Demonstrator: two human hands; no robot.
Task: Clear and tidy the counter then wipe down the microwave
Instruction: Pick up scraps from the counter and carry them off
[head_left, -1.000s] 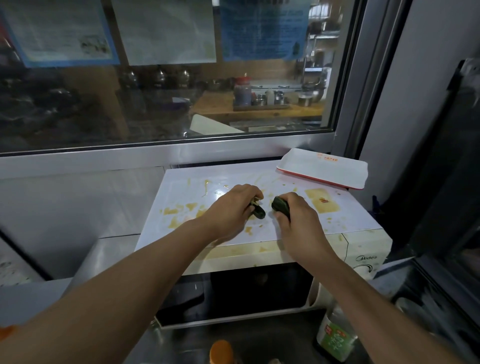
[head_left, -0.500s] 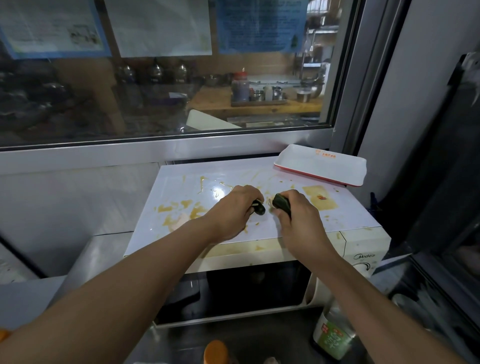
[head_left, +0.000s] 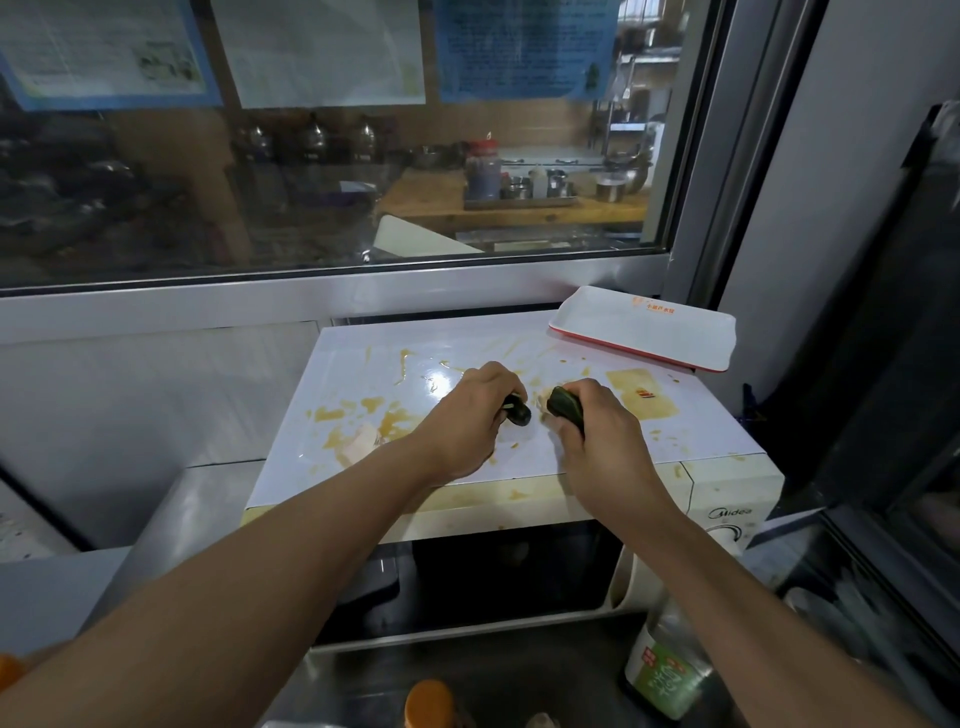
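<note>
Both hands working on top of the microwave (head_left: 727, 499). Left hand (head_left: 462, 421) curling its fingers round a small dark piece (head_left: 518, 413), end of it poking out toward the right. Right hand (head_left: 602, 441) gripping a second dark green piece (head_left: 563, 405), fingers wrapped, tip showing above the knuckles. Cannot tell what the pieces are; food scraps or some small scraper, too dark to say. Two pieces sitting close together, a narrow gap between them, both low over the white sheet (head_left: 363, 374) covering the microwave top.

Task progress, judging from the scene: early to middle. White sheet showing lots of yellow-orange stains (head_left: 384, 415), smears across the left half and a squarish patch (head_left: 641, 395) on the right, drips running onto the cream front edge too. So the wipe-down is looking not done. No cloth in sight. White tray with red rim (head_left: 644, 327) lying at the back right corner of the top, partly overhanging, not yet cleared. Hands seemingly picking the last loose bits off the surface.

Lower down, on the bench in front of the microwave door: green-labelled bottle (head_left: 667, 670) at right, orange cap (head_left: 428, 701) at bottom centre, so clearing is looking unfinished there as well.

Left to do, as a guess: remove the dark pieces, shift the tray, tidy the bottles, then wipe the stained top and front.
</note>
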